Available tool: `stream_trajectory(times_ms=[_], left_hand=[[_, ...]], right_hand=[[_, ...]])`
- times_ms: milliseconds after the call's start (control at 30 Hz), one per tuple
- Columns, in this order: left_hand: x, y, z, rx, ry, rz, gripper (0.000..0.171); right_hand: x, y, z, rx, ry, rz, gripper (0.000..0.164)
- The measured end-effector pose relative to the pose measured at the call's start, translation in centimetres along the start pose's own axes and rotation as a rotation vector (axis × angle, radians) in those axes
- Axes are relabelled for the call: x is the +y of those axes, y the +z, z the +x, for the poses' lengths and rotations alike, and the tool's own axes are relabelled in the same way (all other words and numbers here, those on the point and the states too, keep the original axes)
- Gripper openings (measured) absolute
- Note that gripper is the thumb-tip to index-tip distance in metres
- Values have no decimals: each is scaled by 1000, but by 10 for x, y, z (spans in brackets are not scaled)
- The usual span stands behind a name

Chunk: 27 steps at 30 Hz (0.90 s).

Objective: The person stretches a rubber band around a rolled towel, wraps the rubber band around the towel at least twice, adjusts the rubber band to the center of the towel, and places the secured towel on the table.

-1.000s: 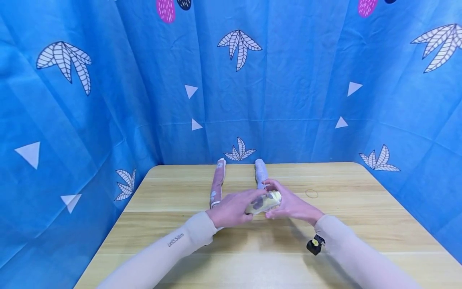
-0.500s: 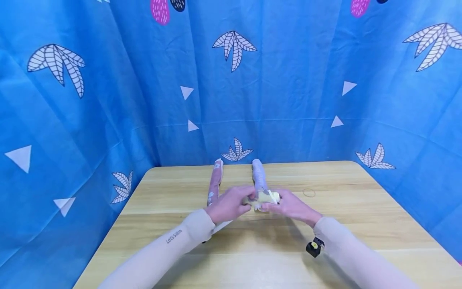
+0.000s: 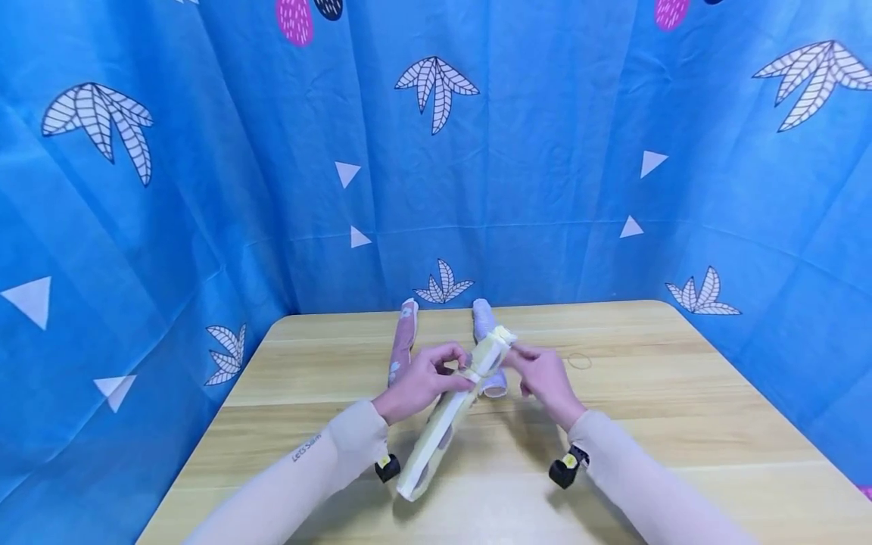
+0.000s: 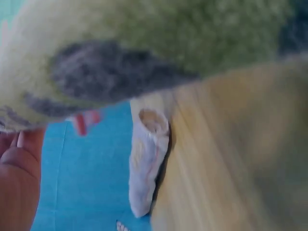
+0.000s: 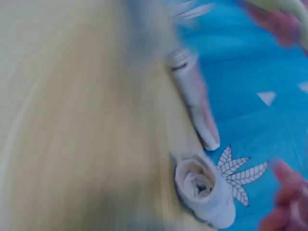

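A pale yellow rolled towel with grey patches (image 3: 446, 424) slants between my hands, its lower end toward me. My left hand (image 3: 428, 378) pinches it above the middle, where a thin band crosses the roll. The towel's fuzzy side (image 4: 120, 72) fills the top of the left wrist view. My right hand (image 3: 547, 381) is beside the upper end, index finger stretched toward it and the other fingers loosely bent. Blurred in the right wrist view, that same right hand (image 5: 288, 199) has nothing in its fingers.
Behind my hands a pink rolled towel (image 3: 405, 333) and a lavender rolled towel (image 3: 494, 384) lie on the wooden table (image 3: 654, 393). A loose rubber band (image 3: 580, 361) lies to the right. Blue patterned curtain (image 3: 559, 151) encloses the back and sides.
The yellow rolled towel has swung from end-on between both hands to a long slant toward me. My right hand has let go of it; my left hand keeps its hold.
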<state>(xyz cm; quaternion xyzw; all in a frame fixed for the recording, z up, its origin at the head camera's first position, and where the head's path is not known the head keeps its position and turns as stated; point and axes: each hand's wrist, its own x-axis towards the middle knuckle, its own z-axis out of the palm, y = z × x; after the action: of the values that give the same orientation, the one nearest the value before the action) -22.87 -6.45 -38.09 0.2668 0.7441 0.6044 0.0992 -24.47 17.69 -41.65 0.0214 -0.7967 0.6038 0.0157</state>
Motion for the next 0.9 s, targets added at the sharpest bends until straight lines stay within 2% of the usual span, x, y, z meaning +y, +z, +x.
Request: stream_trajectory(times_ms=[67,133,200,267,333,433,533,733,800,900], left_hand=[[2,2,-3,-19,-24,-93,21],[1,3,-3,-15,-64,-202,21],[-1,3,-3,8,-113,-301,20],[-4,2,-1,36,-157,-377,20],[-6,0,0,58,-183,-410,19],[-7,-1,2,60,-200,-367,19],[-4,2,3,24,-196,-226,19],[6,8,7,-64,-138,177,20],[10,8,7,-68,-125,283,19],[12,6,6,-59,-113,366,20]], right_hand=[[-1,0,3,95,17,253,55],[-1,-2,2,129,6,455,58],[-1,-3,-2,100,-15,572,57],[-3,-4,-8,38,-67,593,56],[-5,-3,-13,-31,-143,554,55],[-9,0,-17,-125,-238,432,56],[-15,0,-17,-172,-294,309,57],[-36,-3,-14,-261,-352,66,54],[-45,-2,-13,-289,-361,-62,50],[-57,0,-11,-324,-376,-295,40]])
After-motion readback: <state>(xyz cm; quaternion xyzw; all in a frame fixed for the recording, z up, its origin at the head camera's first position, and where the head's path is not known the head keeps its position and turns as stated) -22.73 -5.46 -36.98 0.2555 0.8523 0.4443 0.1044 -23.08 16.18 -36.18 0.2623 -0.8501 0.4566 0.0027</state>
